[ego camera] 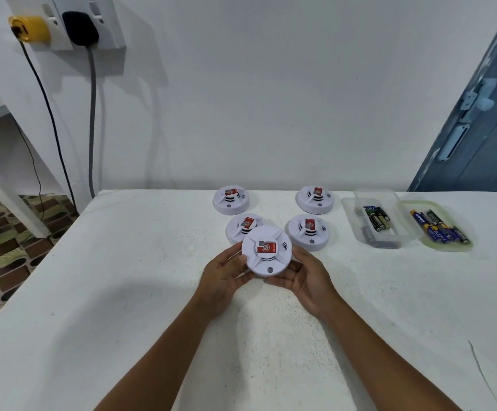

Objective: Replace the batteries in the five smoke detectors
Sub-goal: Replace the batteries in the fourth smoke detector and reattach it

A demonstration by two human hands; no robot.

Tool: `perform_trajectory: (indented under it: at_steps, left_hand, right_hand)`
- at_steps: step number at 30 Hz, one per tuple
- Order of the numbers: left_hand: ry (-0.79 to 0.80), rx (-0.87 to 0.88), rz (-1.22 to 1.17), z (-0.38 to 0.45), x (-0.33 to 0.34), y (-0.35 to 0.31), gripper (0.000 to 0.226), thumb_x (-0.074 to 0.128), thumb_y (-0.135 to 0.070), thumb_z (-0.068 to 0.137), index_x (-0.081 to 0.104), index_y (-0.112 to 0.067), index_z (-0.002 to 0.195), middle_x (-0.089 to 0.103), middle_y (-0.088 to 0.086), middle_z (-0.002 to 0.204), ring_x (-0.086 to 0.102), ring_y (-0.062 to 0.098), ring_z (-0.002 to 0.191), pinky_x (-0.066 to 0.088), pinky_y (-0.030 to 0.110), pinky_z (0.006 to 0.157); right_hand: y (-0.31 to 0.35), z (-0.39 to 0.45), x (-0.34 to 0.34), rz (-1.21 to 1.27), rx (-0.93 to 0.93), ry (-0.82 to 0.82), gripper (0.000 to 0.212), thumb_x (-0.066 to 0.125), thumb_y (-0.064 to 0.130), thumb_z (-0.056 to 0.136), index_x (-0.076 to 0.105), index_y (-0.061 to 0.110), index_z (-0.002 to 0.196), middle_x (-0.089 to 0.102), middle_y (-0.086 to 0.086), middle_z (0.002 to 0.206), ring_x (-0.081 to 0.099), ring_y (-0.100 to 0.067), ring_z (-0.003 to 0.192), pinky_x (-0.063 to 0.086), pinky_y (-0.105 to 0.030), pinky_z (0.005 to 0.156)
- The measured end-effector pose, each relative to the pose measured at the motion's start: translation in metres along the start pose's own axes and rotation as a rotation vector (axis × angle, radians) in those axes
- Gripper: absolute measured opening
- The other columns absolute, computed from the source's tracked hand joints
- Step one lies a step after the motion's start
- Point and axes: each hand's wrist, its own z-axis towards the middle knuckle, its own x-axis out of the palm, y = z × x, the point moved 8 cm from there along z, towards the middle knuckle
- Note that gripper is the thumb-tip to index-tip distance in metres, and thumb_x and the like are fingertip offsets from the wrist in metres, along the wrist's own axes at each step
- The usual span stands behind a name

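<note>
A round white smoke detector point(266, 259) with a red sticker is held face up between both hands, just above the table. My left hand point(225, 274) grips its left rim and my right hand point(306, 277) cups its right and lower rim. Several more white detectors lie behind it: one partly hidden at the left point(236, 229), one at the right point(308, 232), and two further back point(231, 200) point(315, 198). A clear tub point(359, 226) holds a few batteries. Its lid point(463, 247) beside it holds several more batteries.
The white table point(122, 277) ends at a white wall. A wall socket point(63, 22) at top left has a yellow and a black plug, with cables hanging down by the table's left corner. A blue door point(484, 129) stands at the right.
</note>
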Motion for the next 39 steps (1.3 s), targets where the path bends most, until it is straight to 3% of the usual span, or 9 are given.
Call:
perform_trajectory:
  at_steps: [17,22,26,28,30,32,35,39]
  left_hand:
    - [0.011,0.004,0.066,-0.001,0.0,0.0,0.026,0.051,-0.013,0.095,0.061,-0.02,0.117,0.068,0.001,0.121,0.065,0.024,0.111,0.055,0.034,0.086]
    - [-0.006,-0.016,0.049,-0.002,0.0,0.001,0.025,0.052,-0.012,0.094,0.061,-0.018,0.117,0.069,0.001,0.118,0.067,0.024,0.108,0.056,0.033,0.082]
    - [-0.063,-0.053,0.017,-0.003,-0.002,0.003,0.025,0.055,-0.009,0.093,0.063,-0.014,0.116,0.072,0.004,0.111,0.069,0.026,0.102,0.058,0.033,0.077]
    - [-0.09,-0.05,-0.013,-0.005,-0.003,0.0,0.024,0.056,-0.009,0.093,0.064,-0.011,0.116,0.072,0.007,0.111,0.069,0.029,0.101,0.058,0.034,0.075]
    - [-0.112,-0.023,-0.03,-0.003,-0.002,-0.011,0.024,0.057,-0.009,0.092,0.064,-0.009,0.115,0.072,0.009,0.11,0.069,0.03,0.099,0.058,0.034,0.073]
    - [-0.126,0.006,-0.043,0.004,0.002,-0.027,0.024,0.057,-0.008,0.092,0.064,-0.007,0.115,0.072,0.012,0.109,0.07,0.031,0.095,0.059,0.035,0.072]
    - [-0.119,0.047,-0.037,0.018,0.01,-0.053,0.025,0.057,-0.007,0.092,0.064,-0.003,0.116,0.071,0.015,0.11,0.07,0.033,0.097,0.058,0.042,0.081]
    - [-0.09,0.061,-0.018,0.038,0.02,-0.077,0.028,0.06,-0.007,0.09,0.065,-0.002,0.117,0.069,0.019,0.111,0.067,0.035,0.098,0.053,0.049,0.09]
  right_hand:
    - [0.002,-0.003,0.002,-0.004,-0.002,0.0,0.038,0.052,0.031,0.087,0.064,0.006,0.114,0.067,-0.026,0.109,0.067,-0.039,0.096,0.056,-0.051,0.081]
    - [0.0,-0.002,-0.002,-0.008,0.001,-0.022,0.035,0.046,0.027,0.095,0.062,0.005,0.117,0.067,-0.027,0.111,0.065,-0.042,0.1,0.052,-0.055,0.086]
    - [0.0,-0.007,-0.001,-0.049,0.019,-0.072,0.034,0.046,0.026,0.097,0.062,0.005,0.118,0.068,-0.024,0.108,0.067,-0.039,0.095,0.055,-0.051,0.082]
    - [0.008,-0.009,-0.002,-0.212,-0.03,-0.159,0.03,0.051,0.023,0.097,0.062,0.009,0.12,0.068,-0.018,0.112,0.068,-0.032,0.093,0.057,-0.047,0.08]
    - [0.034,-0.011,0.001,-0.493,-0.194,-0.236,0.035,0.059,0.019,0.093,0.056,0.017,0.128,0.062,-0.006,0.124,0.064,-0.02,0.103,0.057,-0.037,0.085]
    - [0.063,-0.009,0.023,-0.754,-0.383,-0.164,0.051,0.069,0.019,0.086,0.05,0.022,0.133,0.054,0.003,0.133,0.054,-0.012,0.118,0.05,-0.031,0.096]
    - [0.089,0.005,0.058,-1.066,-0.496,-0.007,0.067,0.077,0.021,0.079,0.044,0.022,0.138,0.042,0.007,0.143,0.038,-0.006,0.132,0.036,-0.026,0.108]
    - [0.114,0.031,0.075,-1.133,-0.502,0.073,0.077,0.08,0.022,0.075,0.04,0.023,0.141,0.039,0.006,0.146,0.036,-0.003,0.131,0.027,-0.003,0.098]
